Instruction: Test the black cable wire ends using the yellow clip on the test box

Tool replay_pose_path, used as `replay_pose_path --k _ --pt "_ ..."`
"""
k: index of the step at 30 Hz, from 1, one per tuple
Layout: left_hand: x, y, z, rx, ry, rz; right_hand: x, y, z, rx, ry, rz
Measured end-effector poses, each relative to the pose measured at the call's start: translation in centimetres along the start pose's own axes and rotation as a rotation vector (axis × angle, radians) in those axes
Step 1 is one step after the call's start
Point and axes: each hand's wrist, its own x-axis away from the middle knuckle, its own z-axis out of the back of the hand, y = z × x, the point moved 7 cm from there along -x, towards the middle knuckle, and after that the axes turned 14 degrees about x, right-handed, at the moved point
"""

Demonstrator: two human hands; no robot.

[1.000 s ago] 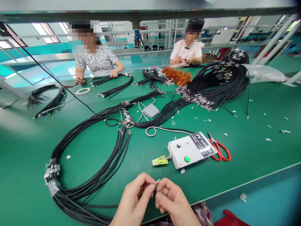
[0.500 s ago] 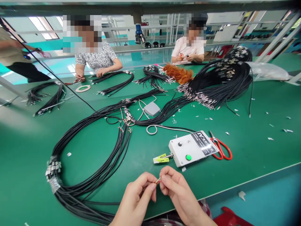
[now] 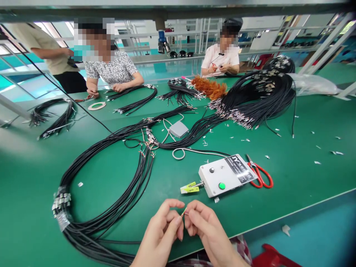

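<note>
My left hand (image 3: 164, 231) is closed on the end of a black cable, its index finger raised a little. Thin coloured wires (image 3: 184, 212) stick out between the two hands, and my right hand (image 3: 207, 226) pinches their tips. Just beyond my fingers lies a white control box (image 3: 217, 181) with a green button and a yellow-green clip (image 3: 190, 188) at its left end. Red-handled scissors (image 3: 260, 174) rest against the box's right side. A large looped bundle of black cables (image 3: 102, 148) curves round on the left, taped at its bend.
Two people (image 3: 111, 70) (image 3: 219, 59) sit across the green table (image 3: 306, 167), and another stands at the far left. A big cable pile (image 3: 256, 96), orange fluffy material (image 3: 210, 87), a grey pedal (image 3: 178, 128) and a tape roll (image 3: 96, 106) lie farther back.
My left index finger has lifted and straightened, and the wires between my hands have shifted slightly. The standing person at the far left has moved right. The view has shifted slightly.
</note>
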Motion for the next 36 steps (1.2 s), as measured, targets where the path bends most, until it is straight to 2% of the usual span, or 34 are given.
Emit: replay_pose_path --k 7,11,15,20,22,26,28,32,36 --pt "-0.3 0.1 0.5 0.02 0.054 -0.047 -0.3 0.5 -0.8 -0.005 -0.008 -0.006" --pt "-0.5 0.7 -0.3 0.024 0.015 -0.041 -0.4 0.5 -0.4 0.042 0.004 0.008" --pt "-1.1 1.1 -0.9 0.064 0.016 -0.085 -0.2 0.5 0.2 0.168 0.002 -0.026" --pt "-1.0 -0.8 -0.2 0.069 0.089 -0.033 0.4 -0.8 1.2 0.445 -0.038 -0.008" --pt "-0.5 -0.9 -0.2 -0.047 0.084 -0.077 0.7 -1.6 1.3 0.589 -0.053 0.038" --pt "0.3 0.2 -0.8 -0.39 0.026 -0.279 1.2 -3.2 1.5 0.925 -0.023 0.188" --pt "0.3 0.4 -0.8 -0.448 0.029 -0.329 1.3 -3.4 1.7 1.028 -0.012 0.245" --pt "-0.7 -0.8 0.5 -0.319 0.121 -0.193 1.4 -3.7 2.3 1.213 0.018 0.398" --pt "-1.1 -1.3 0.8 -0.19 0.118 -0.09 2.1 -5.0 1.7 1.471 0.139 0.686"
